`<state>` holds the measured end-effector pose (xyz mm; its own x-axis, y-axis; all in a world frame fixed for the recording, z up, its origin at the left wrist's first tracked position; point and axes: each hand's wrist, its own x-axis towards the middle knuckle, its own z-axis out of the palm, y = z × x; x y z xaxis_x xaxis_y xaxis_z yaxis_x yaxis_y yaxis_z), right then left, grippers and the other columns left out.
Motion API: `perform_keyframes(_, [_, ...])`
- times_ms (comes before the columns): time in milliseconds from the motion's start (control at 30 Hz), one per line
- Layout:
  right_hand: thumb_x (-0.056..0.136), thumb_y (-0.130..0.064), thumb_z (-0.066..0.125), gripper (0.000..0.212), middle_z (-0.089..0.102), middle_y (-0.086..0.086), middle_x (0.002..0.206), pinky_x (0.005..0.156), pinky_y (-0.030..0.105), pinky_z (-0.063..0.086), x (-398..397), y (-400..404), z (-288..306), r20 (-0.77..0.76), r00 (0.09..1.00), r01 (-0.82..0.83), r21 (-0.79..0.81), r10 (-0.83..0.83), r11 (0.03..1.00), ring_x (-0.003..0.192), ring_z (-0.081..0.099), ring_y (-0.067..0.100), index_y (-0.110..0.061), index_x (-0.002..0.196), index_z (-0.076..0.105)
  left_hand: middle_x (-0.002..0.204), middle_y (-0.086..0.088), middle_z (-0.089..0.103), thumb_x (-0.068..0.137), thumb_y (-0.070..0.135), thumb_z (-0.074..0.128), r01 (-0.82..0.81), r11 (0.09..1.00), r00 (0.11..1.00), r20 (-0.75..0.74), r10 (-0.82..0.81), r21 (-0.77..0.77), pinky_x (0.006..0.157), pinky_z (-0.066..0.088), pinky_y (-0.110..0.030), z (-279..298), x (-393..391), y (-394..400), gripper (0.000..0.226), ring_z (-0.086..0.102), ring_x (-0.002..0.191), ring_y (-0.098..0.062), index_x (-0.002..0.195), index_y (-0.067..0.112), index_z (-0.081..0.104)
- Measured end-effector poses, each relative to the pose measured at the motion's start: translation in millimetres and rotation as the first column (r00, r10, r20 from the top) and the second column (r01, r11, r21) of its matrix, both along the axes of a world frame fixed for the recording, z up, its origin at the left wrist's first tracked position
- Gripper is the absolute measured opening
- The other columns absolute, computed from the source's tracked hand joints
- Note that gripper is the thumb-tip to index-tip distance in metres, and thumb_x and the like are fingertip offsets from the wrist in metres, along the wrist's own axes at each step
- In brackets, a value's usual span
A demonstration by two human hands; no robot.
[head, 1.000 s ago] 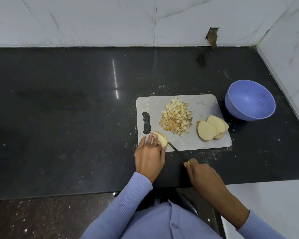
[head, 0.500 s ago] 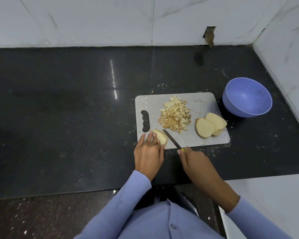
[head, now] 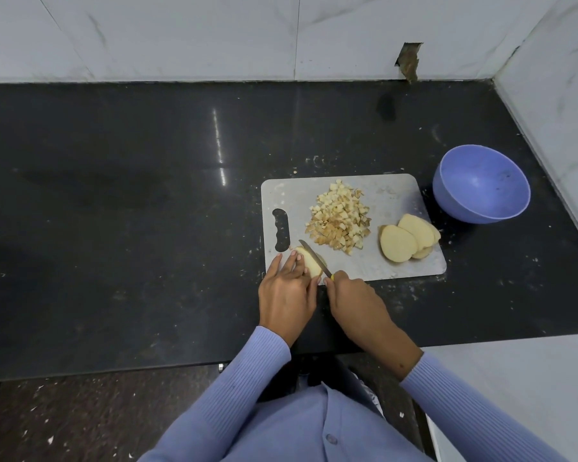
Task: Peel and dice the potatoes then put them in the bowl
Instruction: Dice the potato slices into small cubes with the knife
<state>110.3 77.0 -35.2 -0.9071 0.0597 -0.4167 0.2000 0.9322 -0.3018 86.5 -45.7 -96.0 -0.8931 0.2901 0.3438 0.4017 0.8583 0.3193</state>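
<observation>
We note the left hand (head: 289, 288) pressing a potato piece (head: 309, 261) on the board (head: 394, 198); right hand (head: 354, 295) grasping the knife (head: 314, 258), blade on it.

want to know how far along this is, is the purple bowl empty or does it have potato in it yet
Empty: the bowl shows only its bare inside, and the diced potato sits on the cutting board.

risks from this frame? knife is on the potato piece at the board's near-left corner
1. The left hand pins the potato piece with fingertips right beside the knife blade; a slip could nick them.
2. That piece sits at the cutting board corner near the handle slot, so cut bits may fall onto the counter.
3. The diced potato pile is large and the blue bowl stands off the board; transfer may scatter cubes.
</observation>
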Motion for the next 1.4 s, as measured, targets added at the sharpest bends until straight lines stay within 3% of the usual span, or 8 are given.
perform_keyframes(267, [0.104, -0.037, 0.020, 0.024, 0.061, 0.008, 0.096, 0.066, 0.031, 0.034, 50.2, 19.4, 8.6, 0.135, 0.991, -0.008, 0.097, -0.005, 0.995, 0.094, 0.061, 0.030, -0.017, 0.092, 0.028, 0.095, -0.014, 0.073, 0.087, 0.026, 0.047, -0.003, 1.000, 1.000, 0.003, 0.003, -0.017, 0.106, 0.033, -0.039, 1.6, 0.2, 2.3, 0.039, 0.068, 0.100, -0.023, 0.075, 0.003, 0.076])
perform_keyframes(433, [0.103, -0.039, 0.023, 0.026, 0.040, -0.005, 0.070, 0.062, 0.030, 0.032, 53.1, 26.6, 6.9, 0.046, 0.998, 0.037, 0.081, -0.041, 0.996, 0.068, 0.046, 0.022, -0.018, 0.089, 0.032, 0.094, -0.014, 0.073, 0.089, 0.025, 0.048, -0.006, 1.000, 1.000, -0.015, 0.006, 0.000, 0.104, 0.035, -0.041, 2.2, 1.5, 0.9, 0.038, 0.068, 0.101, -0.024, 0.076, 0.002, 0.076])
perform_keyframes(633, [0.102, -0.039, 0.027, 0.029, 0.041, -0.007, 0.064, 0.053, 0.027, 0.031, 48.1, 26.7, 12.7, -0.049, 0.998, 0.040, -0.027, -0.042, 0.999, 0.061, 0.045, 0.016, -0.019, 0.085, 0.039, 0.101, -0.015, 0.071, 0.088, 0.024, 0.050, -0.002, 1.000, 1.000, -0.020, 0.002, 0.006, 0.107, 0.031, -0.045, 1.3, 5.5, -0.6, 0.035, 0.065, 0.107, -0.026, 0.081, 0.001, 0.076])
perform_keyframes(800, [0.102, -0.038, 0.026, 0.032, 0.060, 0.009, 0.085, 0.063, 0.032, 0.033, 17.3, 8.3, 6.9, -0.060, 0.998, 0.012, -0.038, -0.015, 0.999, 0.080, 0.057, 0.029, -0.014, 0.092, 0.044, 0.102, -0.014, 0.071, 0.088, 0.024, 0.049, 0.004, 1.000, 1.000, -0.021, -0.004, 0.008, 0.108, 0.029, -0.046, 0.2, 5.5, -3.1, 0.035, 0.064, 0.109, -0.026, 0.082, 0.002, 0.075])
perform_keyframes(967, [0.103, -0.037, 0.024, 0.036, 0.061, 0.013, 0.098, 0.064, 0.033, 0.033, 6.7, -1.8, 2.5, -0.024, 0.999, 0.022, -0.002, -0.022, 1.000, 0.093, 0.058, 0.033, -0.009, 0.103, 0.047, 0.101, -0.014, 0.072, 0.088, 0.024, 0.048, 0.013, 1.000, 1.000, -0.022, -0.012, 0.017, 0.109, 0.027, -0.043, 0.0, 4.1, -2.7, 0.037, 0.064, 0.109, -0.025, 0.079, 0.002, 0.076])
perform_keyframes(1200, [0.104, -0.034, 0.022, 0.034, 0.062, 0.013, 0.104, 0.064, 0.032, 0.034, 8.9, -8.9, -0.3, 0.003, 1.000, -0.013, 0.100, 0.013, 0.995, 0.096, 0.061, 0.032, -0.008, 0.106, 0.044, 0.099, -0.013, 0.072, 0.089, 0.026, 0.048, 0.000, 1.000, 1.000, -0.009, 0.000, 0.027, 0.110, 0.026, -0.045, 2.6, 4.0, -0.8, 0.038, 0.065, 0.107, -0.025, 0.074, 0.006, 0.076])
perform_keyframes(1400, [0.104, -0.036, 0.019, 0.024, 0.063, 0.009, 0.101, 0.064, 0.031, 0.034, 51.8, 12.8, 4.1, 0.116, 0.993, -0.032, 0.138, 0.016, 0.990, 0.094, 0.062, 0.030, -0.017, 0.092, 0.027, 0.101, -0.012, 0.072, 0.088, 0.024, 0.052, 0.004, 0.999, 1.000, -0.007, -0.004, 0.035, 0.112, 0.025, -0.046, 1.0, 4.2, -1.5, 0.034, 0.064, 0.110, -0.024, 0.076, 0.005, 0.076])
